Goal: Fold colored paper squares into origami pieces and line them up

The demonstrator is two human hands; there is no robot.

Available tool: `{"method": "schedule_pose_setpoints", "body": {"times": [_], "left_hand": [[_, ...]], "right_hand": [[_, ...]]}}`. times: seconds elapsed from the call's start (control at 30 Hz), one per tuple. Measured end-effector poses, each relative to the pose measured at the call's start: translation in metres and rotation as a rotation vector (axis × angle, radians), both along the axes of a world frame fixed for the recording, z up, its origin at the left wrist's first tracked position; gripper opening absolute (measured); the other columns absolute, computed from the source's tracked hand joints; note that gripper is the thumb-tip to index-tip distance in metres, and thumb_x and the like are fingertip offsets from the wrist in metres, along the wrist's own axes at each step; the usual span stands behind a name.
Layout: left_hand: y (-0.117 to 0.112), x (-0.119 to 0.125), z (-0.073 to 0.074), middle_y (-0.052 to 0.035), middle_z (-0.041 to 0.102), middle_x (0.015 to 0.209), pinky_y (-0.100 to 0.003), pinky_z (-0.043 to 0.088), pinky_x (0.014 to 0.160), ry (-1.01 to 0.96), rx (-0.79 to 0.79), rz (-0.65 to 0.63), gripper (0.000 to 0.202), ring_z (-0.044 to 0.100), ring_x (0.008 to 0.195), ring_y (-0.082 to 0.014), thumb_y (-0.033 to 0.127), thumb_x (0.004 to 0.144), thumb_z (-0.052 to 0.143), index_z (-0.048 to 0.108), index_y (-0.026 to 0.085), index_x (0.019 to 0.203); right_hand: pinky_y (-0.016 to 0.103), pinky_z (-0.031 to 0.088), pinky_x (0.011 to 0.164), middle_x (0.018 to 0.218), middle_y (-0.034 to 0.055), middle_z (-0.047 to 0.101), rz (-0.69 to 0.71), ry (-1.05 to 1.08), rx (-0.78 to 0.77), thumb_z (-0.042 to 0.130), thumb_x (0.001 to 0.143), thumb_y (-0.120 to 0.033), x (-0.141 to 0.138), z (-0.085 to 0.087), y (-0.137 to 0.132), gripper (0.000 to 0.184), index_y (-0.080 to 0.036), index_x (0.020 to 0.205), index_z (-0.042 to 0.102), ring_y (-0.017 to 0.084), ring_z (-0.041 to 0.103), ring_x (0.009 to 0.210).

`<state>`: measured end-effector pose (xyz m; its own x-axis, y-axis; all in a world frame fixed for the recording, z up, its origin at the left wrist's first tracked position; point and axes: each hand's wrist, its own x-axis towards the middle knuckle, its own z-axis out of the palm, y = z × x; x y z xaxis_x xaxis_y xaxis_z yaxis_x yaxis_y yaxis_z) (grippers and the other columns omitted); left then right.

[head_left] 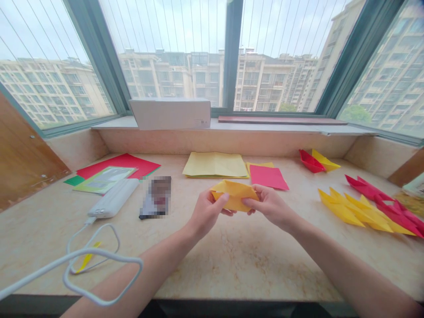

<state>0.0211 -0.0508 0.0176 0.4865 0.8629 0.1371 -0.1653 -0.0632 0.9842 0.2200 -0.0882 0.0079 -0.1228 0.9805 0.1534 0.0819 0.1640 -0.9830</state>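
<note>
A white cable (102,251) loops nearest the camera at lower left, crossing in front of the left forearm and plugged into a white power bank (114,198). Behind that lies a red sheet (145,164), partly covered by a packet (106,178). Next comes a flat object (155,198) with its surface pixelated. Toward the middle, the left hand (208,208) pinches one end of a folded yellow paper (236,194) between thumb and fingers, held up over the counter (245,260); the right hand (270,204) pinches the other end likewise. Beyond the hands lie a pale yellow stack (215,164) and, just right, a pinkish-red square (269,176). Farther right sit a red boat (311,161) and a yellow boat (326,161), touching, then yellow folded pieces (361,212) beside red ones (367,187).
</note>
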Motion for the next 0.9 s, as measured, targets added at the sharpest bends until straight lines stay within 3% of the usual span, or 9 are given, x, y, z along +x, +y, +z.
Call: {"method": "schedule_pose_setpoints", "body": {"times": [0.13,0.37,0.57,0.77,0.9], "left_hand": [[0.0,0.0,0.002,-0.0117,0.074,0.082,-0.031,0.06,0.056,0.004,-0.026,0.014,0.037,0.071,0.061,-0.0207,0.035,0.086,0.06,0.064,0.007,0.11],[0.002,0.001,0.001,-0.0115,0.075,0.079,-0.028,0.06,0.057,0.015,-0.072,0.059,0.033,0.072,0.059,-0.0194,0.034,0.083,0.064,0.066,0.006,0.101],[0.004,0.001,-0.002,-0.0119,0.075,0.079,-0.026,0.059,0.057,0.037,-0.078,0.038,0.036,0.073,0.063,-0.0203,0.037,0.082,0.066,0.067,0.006,0.101],[0.004,0.0,0.004,-0.0103,0.074,0.079,-0.027,0.059,0.055,0.009,-0.054,0.077,0.036,0.073,0.061,-0.0198,0.039,0.086,0.062,0.063,0.008,0.105],[0.005,-0.001,0.005,-0.0083,0.073,0.078,-0.025,0.058,0.052,0.015,-0.019,0.081,0.032,0.072,0.059,-0.0184,0.038,0.088,0.061,0.061,0.009,0.103]], "right_hand": [[0.026,0.053,0.059,0.09,0.005,0.068,0.003,0.0,0.009,0.075,0.081,-0.034,0.005,0.001,0.001,0.031,-0.015,0.103,0.065,0.013,0.063,0.068],[0.026,0.052,0.061,0.095,0.0054,0.069,0.095,-0.032,0.037,0.071,0.086,-0.039,0.002,0.007,-0.002,0.037,-0.017,0.115,0.059,0.014,0.067,0.07],[0.026,0.05,0.057,0.078,0.0048,0.07,-0.013,-0.063,0.011,0.063,0.09,-0.045,0.0,0.003,0.0,0.035,-0.013,0.103,0.064,0.015,0.067,0.06],[0.027,0.049,0.055,0.085,0.0073,0.071,-0.002,-0.018,-0.036,0.065,0.088,-0.047,0.0,0.013,-0.005,0.039,-0.012,0.106,0.066,0.016,0.068,0.061],[0.027,0.047,0.055,0.081,0.0058,0.072,-0.034,-0.018,0.013,0.063,0.089,-0.046,0.002,0.014,-0.003,0.039,-0.013,0.11,0.067,0.016,0.068,0.06]]}}
